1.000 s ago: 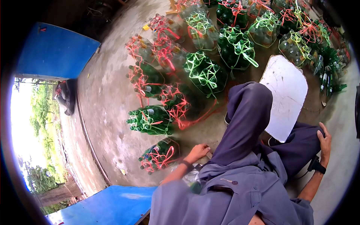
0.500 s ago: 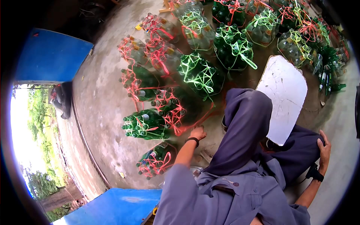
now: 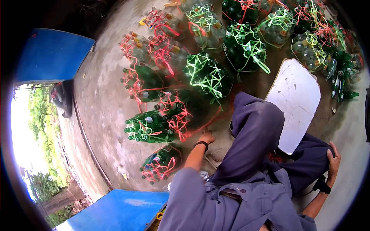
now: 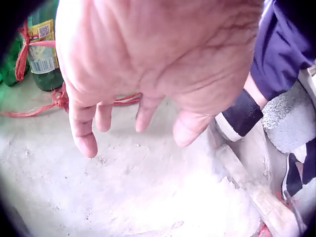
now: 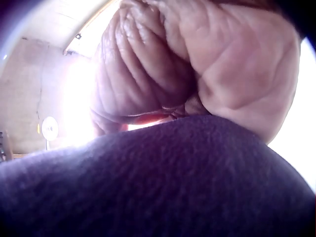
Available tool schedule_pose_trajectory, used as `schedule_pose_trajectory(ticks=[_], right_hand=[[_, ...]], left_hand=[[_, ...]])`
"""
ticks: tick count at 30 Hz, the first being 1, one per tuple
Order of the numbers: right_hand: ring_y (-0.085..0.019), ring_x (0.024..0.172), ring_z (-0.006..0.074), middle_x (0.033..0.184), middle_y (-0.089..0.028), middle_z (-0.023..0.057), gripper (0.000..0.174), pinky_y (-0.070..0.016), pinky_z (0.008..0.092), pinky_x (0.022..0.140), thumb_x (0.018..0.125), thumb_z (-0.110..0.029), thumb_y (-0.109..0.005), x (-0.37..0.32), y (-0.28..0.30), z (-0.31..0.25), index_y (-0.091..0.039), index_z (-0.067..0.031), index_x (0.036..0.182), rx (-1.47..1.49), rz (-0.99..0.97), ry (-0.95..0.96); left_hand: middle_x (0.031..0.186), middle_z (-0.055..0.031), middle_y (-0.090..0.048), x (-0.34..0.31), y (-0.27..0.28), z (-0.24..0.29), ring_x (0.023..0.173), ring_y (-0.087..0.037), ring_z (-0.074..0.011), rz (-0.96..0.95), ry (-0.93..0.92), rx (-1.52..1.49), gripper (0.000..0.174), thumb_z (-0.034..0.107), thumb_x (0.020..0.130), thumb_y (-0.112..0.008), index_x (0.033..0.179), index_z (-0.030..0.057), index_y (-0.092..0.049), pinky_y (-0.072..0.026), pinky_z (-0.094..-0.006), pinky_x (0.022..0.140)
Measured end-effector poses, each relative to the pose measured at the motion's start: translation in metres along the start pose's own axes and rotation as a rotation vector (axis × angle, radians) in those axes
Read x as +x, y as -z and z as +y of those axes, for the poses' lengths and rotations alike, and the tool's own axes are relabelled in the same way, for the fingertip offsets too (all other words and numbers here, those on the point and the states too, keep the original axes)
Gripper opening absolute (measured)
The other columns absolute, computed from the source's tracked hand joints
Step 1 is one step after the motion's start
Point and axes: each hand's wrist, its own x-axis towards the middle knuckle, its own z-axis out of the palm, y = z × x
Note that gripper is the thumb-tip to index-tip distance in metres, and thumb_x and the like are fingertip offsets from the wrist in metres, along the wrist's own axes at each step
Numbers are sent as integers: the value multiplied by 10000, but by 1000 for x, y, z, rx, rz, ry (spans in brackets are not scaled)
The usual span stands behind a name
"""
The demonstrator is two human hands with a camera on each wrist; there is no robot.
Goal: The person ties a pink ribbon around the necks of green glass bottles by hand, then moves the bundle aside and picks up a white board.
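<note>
My left hand (image 3: 207, 137) is over the concrete floor, right of a tied bundle of green bottles (image 3: 158, 163) and below the loose end of red twine (image 3: 200, 126). In the left wrist view the fingers of that hand (image 4: 148, 74) hang apart and downward with nothing between them; a green bottle (image 4: 47, 61) with a label and a knotted red strand (image 4: 60, 98) lie beyond. My right hand (image 3: 333, 161) rests on the trousered knee (image 3: 318, 152). The right wrist view shows this hand (image 5: 197, 64) against the dark cloth (image 5: 163, 173).
Several bundles of green and clear bottles, netted in red or green twine, stand ahead, such as a green-tied one (image 3: 208, 75). A white board (image 3: 295, 100) lies by the legs. Blue panels (image 3: 54, 56) are at the left. Wood pieces (image 4: 256, 190) lie near a shoe (image 4: 241, 116).
My left hand has moved forward from beside the leg, near the twine's end, and has since shifted slightly right. The right hand stays on the knee.
</note>
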Motion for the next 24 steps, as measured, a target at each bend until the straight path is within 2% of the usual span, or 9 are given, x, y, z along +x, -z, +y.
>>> schedule_pose_trajectory(ticks=[1, 4, 8, 11, 13, 14, 16, 19, 24], right_hand=[[-561, 1329, 265, 1394, -632, 194, 593, -356, 366, 1180, 947, -279, -711, 1, 0, 1, -590, 61, 1418, 1, 2, -13], [-568, 1318, 259, 1387, -638, 185, 571, -360, 364, 1177, 952, -261, -707, 4, 0, 2, -596, 57, 1414, -11, 9, -12], [-572, 1313, 255, 1385, -640, 183, 573, -361, 365, 1177, 953, -271, -708, 7, -2, -5, -600, 52, 1413, -20, 4, -33], [-574, 1307, 252, 1378, -645, 181, 570, -364, 366, 1174, 953, -275, -709, 9, -4, -4, -605, 49, 1410, -27, 5, -33], [-578, 1303, 253, 1369, -651, 180, 566, -365, 366, 1173, 953, -280, -710, 12, -3, -4, -612, 45, 1406, -44, 0, -35], [-578, 1303, 253, 1369, -651, 180, 566, -365, 366, 1173, 953, -280, -710, 13, -4, -5, -612, 45, 1406, -47, -1, -37], [-582, 1298, 256, 1365, -654, 179, 561, -368, 366, 1171, 953, -284, -709, 14, -4, -7, -618, 42, 1401, -55, -4, -49], [-586, 1291, 256, 1358, -658, 176, 556, -371, 366, 1168, 953, -282, -710, 15, -4, -5, -621, 40, 1398, -57, 8, -52], [-597, 1279, 258, 1361, -653, 191, 570, -393, 356, 1152, 966, -298, -669, 15, -4, -6, -602, 48, 1415, -121, 5, -42]], left_hand=[[1530, -287, -482, 0, 0, 2, 1435, -430, -480, -35, 5, -27, 649, 217, 820, -578, 1444, 41, -545, -425, -498, 1164], [1475, -285, -542, 2, -8, 2, 1402, -477, -465, -25, -12, -33, 619, 226, 819, -581, 1409, 38, -586, -436, -496, 1152], [1456, -281, -561, 5, -14, 1, 1371, -515, -452, -146, 10, 22, 575, 230, 835, -588, 1381, 51, -626, -451, -481, 1141], [1523, -269, -500, -9, -12, 6, 1429, -458, -434, -112, 6, 55, 559, 240, 848, -602, 1377, 64, -642, -441, -507, 1146], [1631, -253, -354, -13, -12, 7, 1511, -340, -421, -78, 30, 70, 557, 247, 853, -614, 1379, 64, -642, -404, -558, 1164], [1631, -253, -354, -13, -15, 6, 1511, -340, -421, -81, 29, 69, 557, 247, 853, -614, 1379, 64, -642, -404, -558, 1164], [1704, -229, -187, -16, -25, 5, 1556, -243, -406, 68, -9, 111, 567, 251, 850, -624, 1387, 70, -639, -365, -593, 1179], [1713, -229, -149, -25, -33, 8, 1556, -245, -404, 129, -40, 133, 551, 255, 848, -630, 1368, 76, -658, -350, -586, 1190], [1716, -224, -137, -38, -41, 14, 1551, -254, -406, 98, -12, 162, 520, 262, 852, -629, 1318, 38, -686, -365, -573, 1185]])
